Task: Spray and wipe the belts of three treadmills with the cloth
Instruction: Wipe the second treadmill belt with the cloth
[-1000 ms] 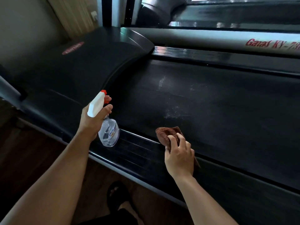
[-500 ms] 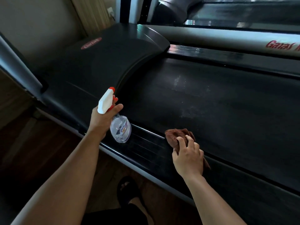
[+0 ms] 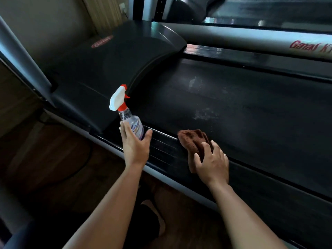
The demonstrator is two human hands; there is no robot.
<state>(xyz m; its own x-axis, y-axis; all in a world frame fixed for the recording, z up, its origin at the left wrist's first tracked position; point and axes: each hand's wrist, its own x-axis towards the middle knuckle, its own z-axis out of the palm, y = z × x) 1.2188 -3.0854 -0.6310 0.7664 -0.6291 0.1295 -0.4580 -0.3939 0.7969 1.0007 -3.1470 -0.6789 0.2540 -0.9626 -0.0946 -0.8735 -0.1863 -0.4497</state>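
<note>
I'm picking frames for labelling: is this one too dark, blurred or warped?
Head view: dim, the floor nearly lost in shadow; glare on the silver rail; wide-angle lens bows the rail lines; left hand, right hand, spray bottle and cloth are sharp; the far treadmill is slightly soft.

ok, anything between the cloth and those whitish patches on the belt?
Nothing visible. The brown cloth sits under the right hand at the near edge of the belt, with only bare belt up to the whitish patches. The spray bottle stands on the side rail, left of that path.
</note>
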